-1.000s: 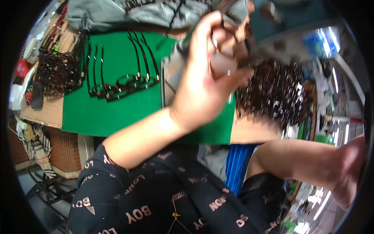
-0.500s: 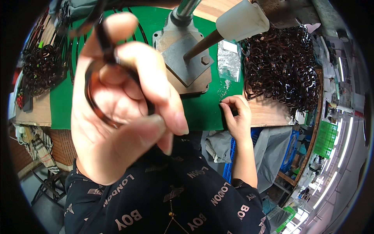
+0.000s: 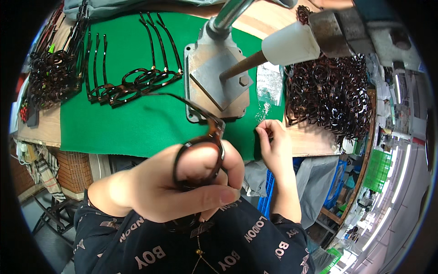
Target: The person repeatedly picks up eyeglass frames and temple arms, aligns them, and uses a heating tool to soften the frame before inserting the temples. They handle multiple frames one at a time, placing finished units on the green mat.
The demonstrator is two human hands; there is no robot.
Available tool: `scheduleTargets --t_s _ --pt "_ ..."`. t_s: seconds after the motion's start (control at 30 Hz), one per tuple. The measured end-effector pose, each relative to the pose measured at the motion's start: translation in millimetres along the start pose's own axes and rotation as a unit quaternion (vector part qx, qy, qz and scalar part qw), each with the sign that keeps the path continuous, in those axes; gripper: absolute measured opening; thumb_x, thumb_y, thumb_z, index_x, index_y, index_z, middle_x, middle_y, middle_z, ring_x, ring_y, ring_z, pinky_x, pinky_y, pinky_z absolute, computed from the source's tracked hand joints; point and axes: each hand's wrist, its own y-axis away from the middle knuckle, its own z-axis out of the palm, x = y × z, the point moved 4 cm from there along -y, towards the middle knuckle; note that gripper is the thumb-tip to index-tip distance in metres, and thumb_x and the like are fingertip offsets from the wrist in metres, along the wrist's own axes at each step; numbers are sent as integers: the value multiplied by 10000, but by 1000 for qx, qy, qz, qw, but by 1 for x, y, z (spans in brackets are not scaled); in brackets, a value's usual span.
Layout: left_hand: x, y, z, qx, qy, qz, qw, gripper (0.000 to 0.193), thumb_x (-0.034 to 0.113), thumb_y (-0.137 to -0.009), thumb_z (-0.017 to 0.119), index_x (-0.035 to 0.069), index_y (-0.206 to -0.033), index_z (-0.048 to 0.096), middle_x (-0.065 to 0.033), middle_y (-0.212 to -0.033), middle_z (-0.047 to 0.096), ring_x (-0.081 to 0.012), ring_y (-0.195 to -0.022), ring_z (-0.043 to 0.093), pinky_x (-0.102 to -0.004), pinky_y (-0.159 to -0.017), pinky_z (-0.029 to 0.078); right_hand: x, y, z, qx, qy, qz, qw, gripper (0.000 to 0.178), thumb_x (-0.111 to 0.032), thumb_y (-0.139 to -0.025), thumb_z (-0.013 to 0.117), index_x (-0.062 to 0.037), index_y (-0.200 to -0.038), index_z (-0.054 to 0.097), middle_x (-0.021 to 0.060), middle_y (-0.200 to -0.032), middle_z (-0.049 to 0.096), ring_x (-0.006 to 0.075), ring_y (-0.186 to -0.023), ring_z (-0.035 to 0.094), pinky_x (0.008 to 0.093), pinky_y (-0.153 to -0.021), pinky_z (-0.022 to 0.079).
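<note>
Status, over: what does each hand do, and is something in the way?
Left hand grips tortoiseshell glasses frame. Right hand pinched near small pale bits; contents unclear. Metal press stands partly behind frame.

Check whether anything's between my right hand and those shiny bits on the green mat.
Nothing visible stands between them: the right hand is at the near edge of the shiny bits, with the clear bag beyond.

a plaid cloth (image 3: 51,182) hangs at left, a green basket (image 3: 378,171) right.
</note>
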Motion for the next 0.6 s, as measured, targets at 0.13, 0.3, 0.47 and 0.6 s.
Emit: scheduleTargets --t_s 0.13,0.3,0.47,0.6 --pt "-23 -8 1 -100 -9 -26 995 141 105 -921 505 -30 -940 468 -30 -626 562 -79 -562 538 -205 -521 392 -37 -5 -14 -119 -414 19 902 65 70 -784 519 14 -816 520 110 -850 590 168 -789 554 268 -735 443" --pt "-22 -5 6 -94 3 -31 995 170 163 -929 497 -2 -893 475 -12 -603 537 -72 -557 527 -206 -522 391 -100 -23 -15 -114 -434 -183 875 116 61 -727 591 -10 -799 535 118 -810 596 220 -755 585 292 -694 457" --pt "-20 0 2 -81 -25 -34 996 150 155 -902 494 11 -861 488 -13 -602 536 -72 -544 522 -204 -523 395 -115 -31 -13 -98 -353 -236 900 79 -15 -760 631 -17 -778 555 110 -780 607 244 -720 601 302 -657 473" --pt "-16 2 1 -66 -36 -52 996 129 142 -890 497 18 -854 491 -16 -601 537 -71 -530 522 -202 -526 403 -122 -31 -13 -80 -340 -229 908 75 -19 -756 645 -8 -770 572 111 -772 612 247 -726 607 312 -662 485"
